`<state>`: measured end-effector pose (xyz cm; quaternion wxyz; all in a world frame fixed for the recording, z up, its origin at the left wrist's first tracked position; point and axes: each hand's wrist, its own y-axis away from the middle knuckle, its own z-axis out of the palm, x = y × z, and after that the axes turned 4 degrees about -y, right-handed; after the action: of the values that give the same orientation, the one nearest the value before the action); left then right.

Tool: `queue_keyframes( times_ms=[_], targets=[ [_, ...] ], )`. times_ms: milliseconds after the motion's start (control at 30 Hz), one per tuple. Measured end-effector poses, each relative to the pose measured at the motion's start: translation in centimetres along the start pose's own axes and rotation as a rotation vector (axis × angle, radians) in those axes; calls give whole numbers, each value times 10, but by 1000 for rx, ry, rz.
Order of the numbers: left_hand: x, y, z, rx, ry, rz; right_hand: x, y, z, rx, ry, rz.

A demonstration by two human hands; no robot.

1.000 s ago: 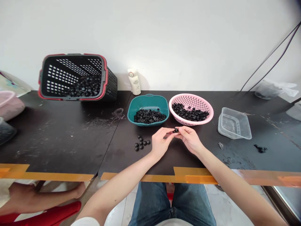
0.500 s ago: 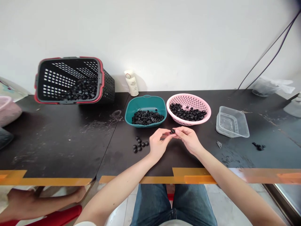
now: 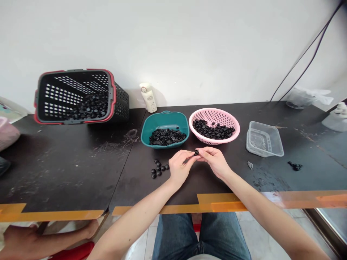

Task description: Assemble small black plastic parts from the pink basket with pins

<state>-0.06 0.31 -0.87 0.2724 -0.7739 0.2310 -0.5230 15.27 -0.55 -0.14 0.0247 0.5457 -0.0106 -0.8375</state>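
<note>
Pinching, head view: left hand (image 3: pixel 179 167) and right hand (image 3: pixel 216 162) are holding a small black piece (image 3: pixel 196 153) between closed fingertips over the bench (image 3: pixel 135 187), fingers partly hiding it. Teal tub (image 3: pixel 165 121) and pink colander (image 3: pixel 225 117) are standing just beyond; black caps (image 3: pixel 159 173) are lying left.

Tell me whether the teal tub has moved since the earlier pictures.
No. Judged against the table seam, the teal tub keeps its place, just to the right; only the camera's view has shifted.
</note>
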Motion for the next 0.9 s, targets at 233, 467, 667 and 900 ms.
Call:
queue_keyframes(
  times_ms=[233,467,667,900],
  targets=[
    [1,-1,-1,3,-53,23,-5,3,5,-3,-43,33],
    [1,-1,-2,25,-111,80,-6,4,4,-61,-47,67],
    [1,-3,-3,17,-139,122,-6,5,4,-110,-32,81],
    [0,-1,-1,-33,-103,43,-5,4,5,-96,-49,74]
  ],
)
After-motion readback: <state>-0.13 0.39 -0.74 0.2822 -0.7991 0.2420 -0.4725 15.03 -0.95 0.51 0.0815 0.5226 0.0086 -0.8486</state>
